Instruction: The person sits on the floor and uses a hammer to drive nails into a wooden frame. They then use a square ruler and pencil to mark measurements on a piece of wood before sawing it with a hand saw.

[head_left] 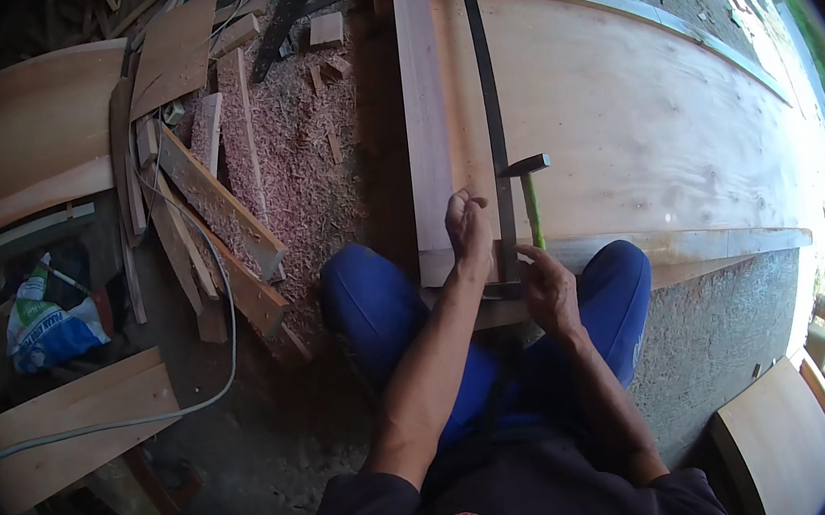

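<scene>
My right hand (549,291) is closed around the lower end of a hammer's green handle (532,210). The dark hammer head (527,165) is raised over a wooden panel (608,106). My left hand (471,229) is closed above the panel's pale left edge board (424,105), fingertips pinched together; whatever they hold is too small to make out. Between my hands runs a long dark metal bar clamp (483,69), lying across the panel from its far side to the near edge. The clamp's near end sits by my knees, partly behind my right hand.
Offcuts and boards (216,203) lie heaped on the left among wood shavings (307,158). A grey cable (232,327) loops past them. Farther left are a blue-and-white bag (53,330) and a curved wooden panel (28,137). Another board (788,434) stands at the lower right.
</scene>
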`<action>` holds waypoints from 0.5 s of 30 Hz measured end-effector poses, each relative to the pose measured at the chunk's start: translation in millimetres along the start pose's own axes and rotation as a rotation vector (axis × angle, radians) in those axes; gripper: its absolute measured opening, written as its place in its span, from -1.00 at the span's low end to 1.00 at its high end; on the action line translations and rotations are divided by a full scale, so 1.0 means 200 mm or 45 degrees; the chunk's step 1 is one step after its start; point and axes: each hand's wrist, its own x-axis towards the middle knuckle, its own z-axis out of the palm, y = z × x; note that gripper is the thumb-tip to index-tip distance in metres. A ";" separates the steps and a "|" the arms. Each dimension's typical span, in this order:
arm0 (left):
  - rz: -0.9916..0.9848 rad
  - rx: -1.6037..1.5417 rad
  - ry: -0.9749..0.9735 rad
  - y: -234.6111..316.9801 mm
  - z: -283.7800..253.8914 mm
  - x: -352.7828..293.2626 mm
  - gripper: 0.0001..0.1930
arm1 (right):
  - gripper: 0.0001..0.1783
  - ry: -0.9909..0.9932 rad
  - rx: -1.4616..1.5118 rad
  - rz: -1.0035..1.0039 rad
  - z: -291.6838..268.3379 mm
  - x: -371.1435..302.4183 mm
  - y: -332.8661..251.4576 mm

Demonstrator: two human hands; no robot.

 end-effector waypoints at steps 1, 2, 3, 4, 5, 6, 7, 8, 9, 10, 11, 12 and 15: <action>-0.425 -0.396 -0.287 0.07 0.03 -0.12 -0.71 | -0.74 -0.005 0.009 0.105 0.02 0.01 -0.02; -0.476 -0.556 -0.259 0.09 0.05 -0.20 -0.72 | -0.77 -0.020 0.021 0.196 0.04 0.02 -0.06; -0.482 -0.655 -0.181 0.10 0.04 -0.25 -0.72 | -0.78 -0.006 0.024 0.203 0.06 0.04 -0.07; -0.491 -0.748 -0.107 0.10 0.02 -0.29 -0.71 | -0.79 0.010 0.030 0.215 0.08 0.06 -0.07; -0.476 -0.773 -0.083 0.08 0.02 -0.33 -0.72 | -0.79 0.034 0.034 0.234 0.10 0.06 -0.06; -0.464 -0.797 -0.062 0.06 0.01 -0.36 -0.72 | -0.78 0.044 -0.008 0.133 0.12 0.06 -0.04; -0.459 -0.822 -0.034 0.03 0.00 -0.37 -0.72 | -0.77 0.047 -0.054 0.037 0.16 0.05 0.01; -0.453 -0.857 -0.033 0.04 -0.01 -0.38 -0.72 | -0.76 0.056 -0.100 -0.062 0.17 0.06 0.04; -0.447 -0.891 -0.035 0.05 -0.03 -0.37 -0.72 | -0.76 0.058 -0.103 -0.065 0.20 0.05 0.07; -0.442 -0.927 -0.041 0.06 -0.03 -0.37 -0.72 | -0.75 0.064 -0.108 -0.068 0.21 0.06 0.07; -0.453 -1.010 -0.059 0.07 -0.05 -0.37 -0.74 | -0.75 0.072 -0.113 -0.071 0.22 0.06 0.07; -0.465 -1.092 -0.078 0.09 -0.07 -0.37 -0.75 | -0.74 0.071 -0.064 -0.044 0.23 0.06 0.07; -0.385 -1.157 -0.267 0.10 -0.21 -0.33 -0.74 | -0.69 0.081 0.051 -0.108 0.28 0.12 0.07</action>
